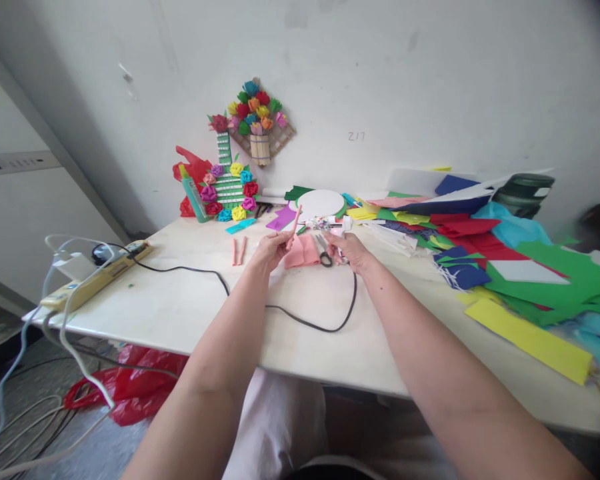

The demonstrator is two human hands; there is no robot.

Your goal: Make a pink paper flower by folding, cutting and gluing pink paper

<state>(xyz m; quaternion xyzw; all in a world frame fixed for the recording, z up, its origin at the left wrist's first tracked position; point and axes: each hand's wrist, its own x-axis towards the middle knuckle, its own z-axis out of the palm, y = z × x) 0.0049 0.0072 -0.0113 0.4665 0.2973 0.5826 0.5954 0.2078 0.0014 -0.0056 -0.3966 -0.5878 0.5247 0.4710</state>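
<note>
Head view: broad off-white table (195,313) across the middle; landmark on it, a folded salmon-pink sheet (298,256), paper or felt, cannot tell which. Right of the sheet, a sprawling heap of multicoloured flat pieces (555,280). Beyond it and to the left, a green-and-white striped, guitar-shaped craft piece (229,193) edged with bright rosettes. Straight beyond the sheet, a flat white round disc (321,202).

Hands next: right hand (353,250) by the sheet's right side, left hand (273,250) by its left side. Right fingers wrapped around a white, pistol-shaped glue gun (347,223); black-handled metal scissors (325,259) at the sheet's right edge, just beside that hand.

Left thumb and fingertips pressed together, pinching a slim salmon-pink rolled stick (297,219). Key relation: stick over the sheet's far-left part, long axis steep, top leaning right; glue gun to its right, across the sheet, apart from it. Nozzle tip too small to make out.

Smallest: two slim salmon-pink strips (243,251) left of the sheet, side by side, left hand nearer
</note>
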